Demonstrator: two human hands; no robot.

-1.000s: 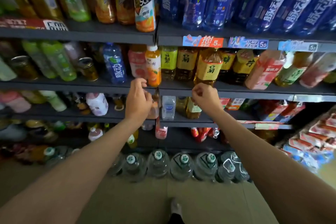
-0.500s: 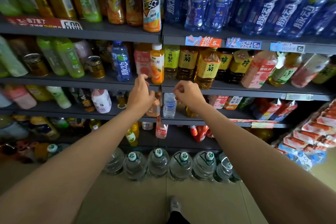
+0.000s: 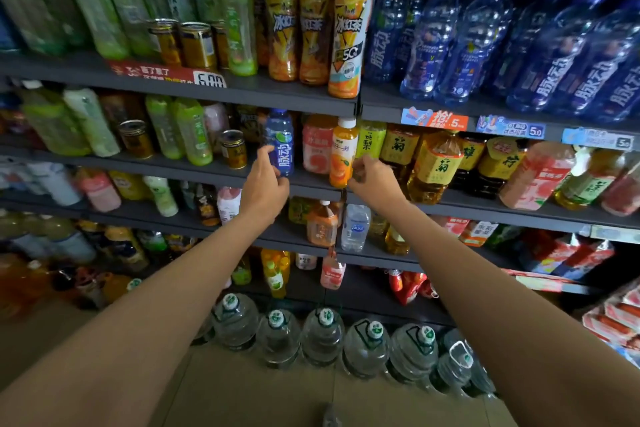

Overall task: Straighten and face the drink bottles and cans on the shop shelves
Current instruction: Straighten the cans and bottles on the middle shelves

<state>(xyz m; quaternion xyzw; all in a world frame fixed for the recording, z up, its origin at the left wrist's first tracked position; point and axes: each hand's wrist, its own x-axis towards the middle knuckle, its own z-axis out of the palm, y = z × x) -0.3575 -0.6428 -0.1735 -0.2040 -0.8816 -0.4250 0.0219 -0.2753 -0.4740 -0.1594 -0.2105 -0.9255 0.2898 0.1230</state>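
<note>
A small blue bottle (image 3: 281,142) with a white-lettered label stands upright at the front edge of the dark second shelf (image 3: 194,168), the left hand (image 3: 264,185) curled around its lower part. Just right, an orange juice bottle (image 3: 343,152) with a white cap stands beside the right hand (image 3: 372,177), whose fingers are curled; I cannot tell whether they grip it. Large water jugs (image 3: 322,336) line the tan floor (image 3: 242,392) below.

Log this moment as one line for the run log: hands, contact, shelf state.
left hand: touching small blue bottle | right hand: fingers curled at orange juice bottle, grip unclear | both bottles upright at the shelf edge
</note>
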